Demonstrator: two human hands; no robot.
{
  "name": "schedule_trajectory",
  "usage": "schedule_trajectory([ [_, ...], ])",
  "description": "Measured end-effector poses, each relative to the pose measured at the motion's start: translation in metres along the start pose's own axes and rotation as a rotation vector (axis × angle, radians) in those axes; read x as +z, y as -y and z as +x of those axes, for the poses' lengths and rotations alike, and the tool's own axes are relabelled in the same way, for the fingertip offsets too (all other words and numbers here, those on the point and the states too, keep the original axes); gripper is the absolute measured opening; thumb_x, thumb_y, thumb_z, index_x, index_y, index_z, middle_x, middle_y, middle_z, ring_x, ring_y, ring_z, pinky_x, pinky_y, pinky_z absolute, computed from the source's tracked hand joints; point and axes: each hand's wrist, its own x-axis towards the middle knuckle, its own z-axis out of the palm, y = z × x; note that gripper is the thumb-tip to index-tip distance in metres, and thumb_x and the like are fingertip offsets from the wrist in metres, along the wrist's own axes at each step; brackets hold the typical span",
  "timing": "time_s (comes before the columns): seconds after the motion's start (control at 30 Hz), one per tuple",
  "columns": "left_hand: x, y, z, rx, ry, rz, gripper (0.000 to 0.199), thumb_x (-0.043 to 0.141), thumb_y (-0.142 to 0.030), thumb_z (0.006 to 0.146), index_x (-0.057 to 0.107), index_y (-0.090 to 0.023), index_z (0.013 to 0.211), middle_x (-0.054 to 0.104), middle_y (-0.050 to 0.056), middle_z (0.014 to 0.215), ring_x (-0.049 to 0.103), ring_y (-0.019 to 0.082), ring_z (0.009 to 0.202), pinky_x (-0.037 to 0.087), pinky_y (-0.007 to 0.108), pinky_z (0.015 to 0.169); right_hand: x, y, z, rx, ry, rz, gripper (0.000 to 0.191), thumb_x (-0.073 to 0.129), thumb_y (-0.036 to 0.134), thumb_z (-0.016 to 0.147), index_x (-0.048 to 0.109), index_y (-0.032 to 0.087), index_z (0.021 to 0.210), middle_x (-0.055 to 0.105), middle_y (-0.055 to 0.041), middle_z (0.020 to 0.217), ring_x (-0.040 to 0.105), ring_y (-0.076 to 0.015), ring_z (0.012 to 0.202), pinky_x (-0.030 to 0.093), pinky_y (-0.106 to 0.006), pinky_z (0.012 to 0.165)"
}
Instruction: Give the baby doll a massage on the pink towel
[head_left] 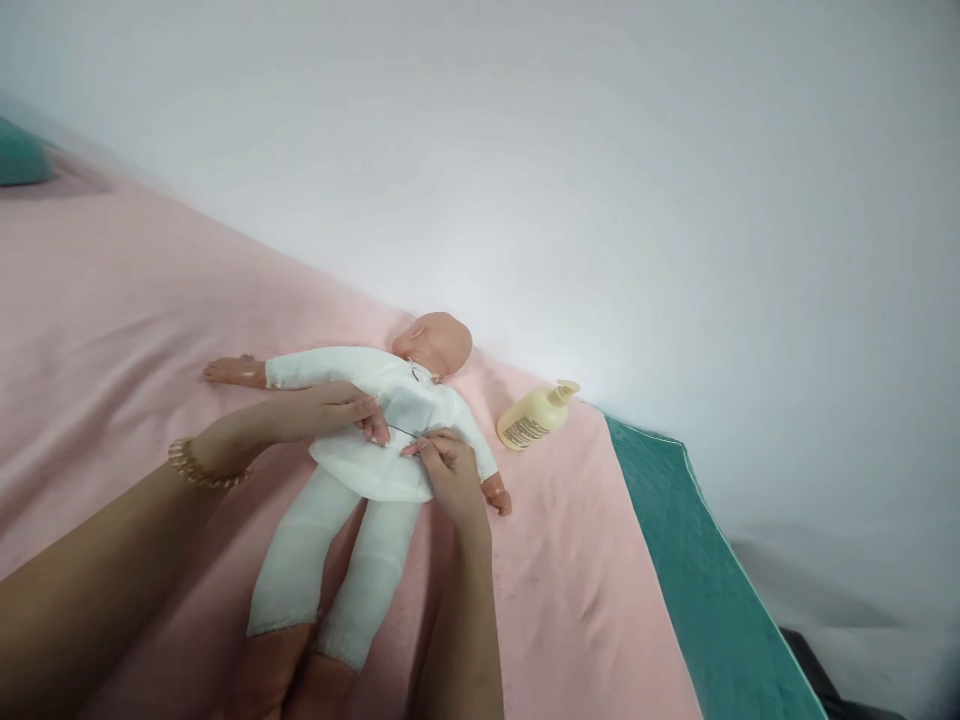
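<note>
A baby doll (442, 340) lies on its back, its head turned to one side near the wall, wearing a white top (375, 478) and white trousers (296, 565). At the waist of the top, a thin dark string (407, 432) stretches between my two hands. My left hand (341, 408), with a beaded bracelet at its wrist, has its fingers closed at the string's left end. My right hand (451, 470) pinches the other end between thumb and fingers. The exact grip at the fingertips is partly hidden.
A pale yellow pump bottle (529, 422) leans on the pink sheet (577, 560), right of the doll. Green cloth (697, 560) shows along the right edge of the bed. A green object (22, 152) lies far left. A white wall (525, 180) rises behind.
</note>
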Motion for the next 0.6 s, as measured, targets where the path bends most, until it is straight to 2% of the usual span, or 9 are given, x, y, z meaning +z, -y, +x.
schedule_trajectory([
  [0.1, -0.0014, 0.0, 0.001, -0.028, 0.045, -0.062, 0.063, 0.033, -0.063, 0.096, 0.079, -0.019, 0.092, 0.075, 0.009, 0.096, 0.067, 0.026, 0.096, 0.053, 0.037, 0.092, 0.0005, 0.0003, 0.0004, -0.014, -0.023, 0.025, 0.029, 0.057, 0.026, 0.091, 0.082, 0.027, 0.078, 0.064, -0.0018, 0.086, 0.062, -0.0189, 0.09, 0.045, -0.032, 0.09],
  [0.23, -0.0019, 0.002, 0.0043, -0.021, -0.036, -0.065, 0.069, 0.03, -0.066, 0.096, 0.078, -0.016, 0.092, 0.074, 0.012, 0.095, 0.066, 0.028, 0.095, 0.052, 0.039, 0.092, 0.0016, 0.0008, 0.0023, -0.036, -0.113, 0.098, 0.03, 0.056, 0.029, 0.091, 0.08, 0.025, 0.073, 0.068, -0.0024, 0.088, 0.063, -0.0194, 0.091, 0.046, -0.031, 0.087],
  [0.33, -0.0002, 0.0031, 0.0055, -0.025, -0.078, -0.066, 0.066, 0.031, -0.062, 0.097, 0.078, -0.017, 0.092, 0.075, 0.01, 0.098, 0.066, 0.028, 0.098, 0.051, 0.036, 0.093, 0.0025, 0.0012, 0.0029, -0.037, -0.167, 0.113, 0.029, 0.056, 0.029, 0.09, 0.079, 0.024, 0.074, 0.07, -0.0032, 0.09, 0.064, -0.0199, 0.093, 0.047, -0.031, 0.088],
  [0.43, 0.0028, 0.0053, 0.0067, -0.029, -0.098, -0.044, 0.061, 0.035, -0.06, 0.097, 0.079, -0.018, 0.089, 0.076, 0.007, 0.097, 0.067, 0.028, 0.097, 0.051, 0.035, 0.093, 0.0038, 0.0019, 0.0029, -0.034, -0.167, 0.071, 0.029, 0.055, 0.026, 0.091, 0.08, 0.023, 0.075, 0.07, -0.0034, 0.091, 0.065, -0.0199, 0.093, 0.048, -0.031, 0.089],
  [0.6, 0.0072, 0.008, 0.0098, -0.051, -0.089, 0.021, 0.064, 0.034, -0.064, 0.096, 0.08, -0.02, 0.085, 0.076, 0.007, 0.094, 0.068, 0.029, 0.095, 0.052, 0.039, 0.092, 0.0067, 0.0011, 0.0032, -0.023, -0.125, -0.016, 0.029, 0.055, 0.021, 0.089, 0.081, 0.025, 0.079, 0.07, -0.0029, 0.094, 0.064, -0.0196, 0.093, 0.048, -0.032, 0.09],
])
